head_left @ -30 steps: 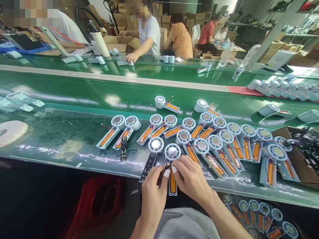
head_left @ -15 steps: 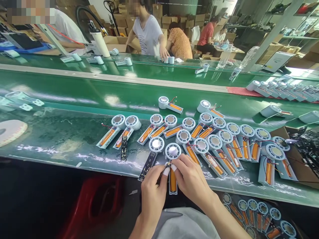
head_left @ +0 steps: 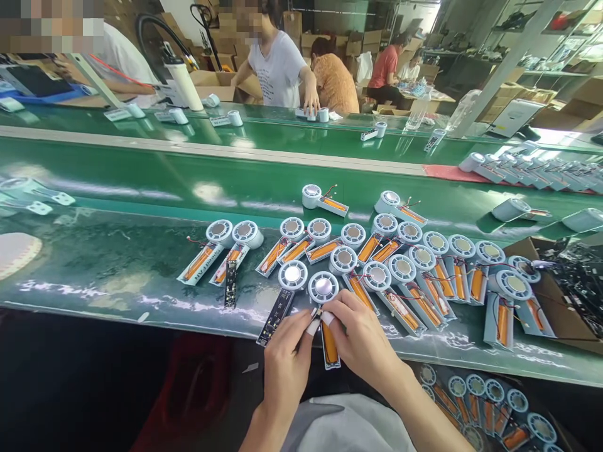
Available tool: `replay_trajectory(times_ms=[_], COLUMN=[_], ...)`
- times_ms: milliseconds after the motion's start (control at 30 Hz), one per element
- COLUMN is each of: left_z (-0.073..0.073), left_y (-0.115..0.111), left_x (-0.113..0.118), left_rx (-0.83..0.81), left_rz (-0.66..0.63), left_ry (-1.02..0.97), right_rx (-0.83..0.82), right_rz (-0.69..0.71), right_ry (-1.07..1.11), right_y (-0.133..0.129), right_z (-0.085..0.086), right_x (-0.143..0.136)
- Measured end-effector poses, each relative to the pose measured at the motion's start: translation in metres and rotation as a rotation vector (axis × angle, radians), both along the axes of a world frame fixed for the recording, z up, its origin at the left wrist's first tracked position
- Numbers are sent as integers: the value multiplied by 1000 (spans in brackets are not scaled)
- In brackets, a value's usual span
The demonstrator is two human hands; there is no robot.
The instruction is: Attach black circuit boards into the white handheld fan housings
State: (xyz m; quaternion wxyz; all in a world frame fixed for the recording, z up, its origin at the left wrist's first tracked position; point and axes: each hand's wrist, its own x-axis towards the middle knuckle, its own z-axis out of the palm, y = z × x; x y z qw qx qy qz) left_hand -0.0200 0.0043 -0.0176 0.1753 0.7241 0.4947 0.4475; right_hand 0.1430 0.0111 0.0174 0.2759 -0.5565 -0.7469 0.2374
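A fan unit with a round grey head [head_left: 323,287] and an orange battery [head_left: 330,346] in its open handle lies at the bench's front edge. Over the top of that handle my left hand [head_left: 288,342] and my right hand [head_left: 360,326] meet, fingertips pinched on something small that the fingers mostly hide. Left of my left hand is another fan unit [head_left: 293,275] with a black circuit board [head_left: 274,317] on its handle. A second black board [head_left: 230,284] leans on a fan handle farther left.
Many fan units [head_left: 402,268] with wires crowd the bench to the right, beside a cardboard box [head_left: 570,314] of black parts. Beyond runs a green conveyor [head_left: 264,169] with more units. Several people work behind it. A red stool [head_left: 188,389] stands below left.
The view has shifted slightly. The fan handle under my hands has tilted a little, its lower end now farther right. Both hands remain pinched together at its top.
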Motion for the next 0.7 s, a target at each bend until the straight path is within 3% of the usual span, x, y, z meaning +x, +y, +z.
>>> replay_trajectory(times_ms=[133,400,700], left_z=[-1,0,-2], left_y=[-1,-3,-7], left_x=[0,9,7], left_rx=[7,12,-98], left_rz=[-26,75,80], left_ry=[30,-25,-77], right_rx=[-53,234,349], right_rz=[60,4,32], right_ry=[34,-151,-168], right_y=[3,-2,-3], right_z=[5,-10,-12], right_x=[6,-5,0])
